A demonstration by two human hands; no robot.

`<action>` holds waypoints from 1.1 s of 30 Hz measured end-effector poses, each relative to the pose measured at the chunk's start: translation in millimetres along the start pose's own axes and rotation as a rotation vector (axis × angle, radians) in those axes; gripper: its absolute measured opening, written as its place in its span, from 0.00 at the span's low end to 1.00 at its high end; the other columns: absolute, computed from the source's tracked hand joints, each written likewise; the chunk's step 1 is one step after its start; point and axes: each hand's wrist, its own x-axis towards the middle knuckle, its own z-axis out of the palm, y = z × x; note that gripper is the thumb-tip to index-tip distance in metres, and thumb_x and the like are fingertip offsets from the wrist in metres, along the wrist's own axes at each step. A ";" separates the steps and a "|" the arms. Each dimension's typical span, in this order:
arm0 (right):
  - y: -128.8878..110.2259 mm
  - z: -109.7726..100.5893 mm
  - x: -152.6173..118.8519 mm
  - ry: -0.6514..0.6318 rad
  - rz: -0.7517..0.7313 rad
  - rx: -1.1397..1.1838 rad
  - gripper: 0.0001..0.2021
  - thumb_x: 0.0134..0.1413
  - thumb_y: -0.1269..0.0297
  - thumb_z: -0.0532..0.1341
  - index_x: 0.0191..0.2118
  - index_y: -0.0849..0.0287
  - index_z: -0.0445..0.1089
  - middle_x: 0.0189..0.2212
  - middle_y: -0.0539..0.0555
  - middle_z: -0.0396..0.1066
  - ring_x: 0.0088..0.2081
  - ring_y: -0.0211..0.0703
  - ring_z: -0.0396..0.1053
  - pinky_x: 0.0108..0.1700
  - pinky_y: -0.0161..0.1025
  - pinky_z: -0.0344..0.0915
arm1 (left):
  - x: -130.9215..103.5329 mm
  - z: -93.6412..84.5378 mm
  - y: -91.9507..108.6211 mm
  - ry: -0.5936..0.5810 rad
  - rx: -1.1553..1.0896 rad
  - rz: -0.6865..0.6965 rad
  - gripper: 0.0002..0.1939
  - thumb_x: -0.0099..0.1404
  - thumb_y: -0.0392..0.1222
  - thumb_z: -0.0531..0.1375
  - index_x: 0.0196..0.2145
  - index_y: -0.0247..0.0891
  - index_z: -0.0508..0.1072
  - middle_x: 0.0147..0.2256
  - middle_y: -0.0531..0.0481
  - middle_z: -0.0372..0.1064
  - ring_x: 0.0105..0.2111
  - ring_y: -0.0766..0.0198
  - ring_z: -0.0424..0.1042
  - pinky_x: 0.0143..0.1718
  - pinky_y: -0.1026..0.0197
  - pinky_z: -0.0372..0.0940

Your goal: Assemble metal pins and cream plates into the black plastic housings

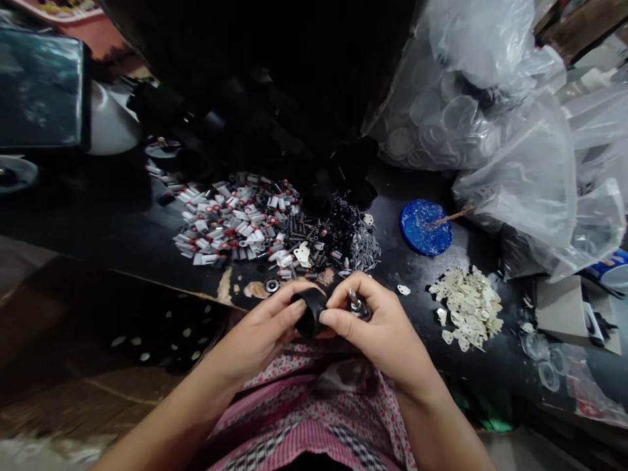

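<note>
My left hand is closed around a hollow black plastic cylinder, its open end facing up toward me. From the other side, the thumb and forefinger of my right hand pinch at the cylinder's edge; anything small between those fingertips is hidden. Tucked in the curled fingers of that same hand is a dark hand tool with a metal tip. Just beyond my hands lies a heap of white-and-grey plastic sleeves with red rings. Beside it are dark springs and small grey pins.
A blue lid of grease with a stick lies to the right, near a pile of flat metal plates. Clear plastic bags crowd the right back. Dark parts fill the shadowed rear. The table's front edge runs at left.
</note>
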 end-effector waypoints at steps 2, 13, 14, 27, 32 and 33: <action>1.6 0.7 -2.1 0.041 -0.028 -0.067 0.04 0.56 0.66 0.68 0.33 0.54 0.72 0.33 0.47 0.72 0.36 0.40 0.71 0.42 0.40 0.68 | 1.6 -2.2 0.7 -0.012 0.002 -0.001 0.12 0.58 0.47 0.71 0.38 0.40 0.83 0.34 0.47 0.77 0.34 0.59 0.76 0.35 0.63 0.72; -1.1 -1.3 -6.9 0.091 -0.394 -0.706 0.06 0.65 0.69 0.60 0.38 0.56 0.75 0.32 0.50 0.76 0.34 0.41 0.72 0.41 0.46 0.56 | 5.8 -1.7 -6.2 0.025 -0.063 0.007 0.12 0.59 0.45 0.71 0.41 0.40 0.82 0.37 0.46 0.80 0.35 0.60 0.78 0.37 0.63 0.75; -2.4 -2.8 -6.8 0.081 -0.388 -0.712 0.05 0.64 0.69 0.61 0.39 0.56 0.75 0.33 0.49 0.76 0.34 0.41 0.72 0.41 0.46 0.57 | 5.8 -0.5 -5.1 0.035 -0.058 0.010 0.12 0.59 0.45 0.71 0.40 0.40 0.82 0.37 0.46 0.80 0.34 0.60 0.78 0.36 0.63 0.75; -10.8 -15.7 -4.5 -0.237 -0.013 -0.510 0.12 0.65 0.67 0.58 0.53 0.54 0.71 0.47 0.52 0.76 0.47 0.44 0.73 0.50 0.43 0.68 | 4.2 -17.3 13.0 0.149 0.134 0.111 0.12 0.57 0.50 0.72 0.38 0.45 0.81 0.34 0.53 0.79 0.34 0.61 0.80 0.41 0.61 0.75; -15.1 -17.1 -4.1 -0.248 0.054 -0.507 0.11 0.65 0.64 0.58 0.49 0.55 0.74 0.43 0.53 0.78 0.43 0.46 0.74 0.46 0.43 0.68 | 5.6 -22.4 14.7 0.062 0.343 0.117 0.11 0.62 0.50 0.68 0.42 0.48 0.80 0.36 0.53 0.79 0.36 0.59 0.78 0.41 0.61 0.73; -14.1 -18.0 -4.6 -0.247 0.076 -0.493 0.10 0.65 0.63 0.58 0.48 0.55 0.74 0.41 0.53 0.78 0.41 0.45 0.74 0.43 0.42 0.67 | 5.5 -23.3 17.3 0.050 0.432 0.144 0.10 0.63 0.49 0.67 0.43 0.49 0.81 0.37 0.53 0.79 0.38 0.58 0.77 0.42 0.60 0.72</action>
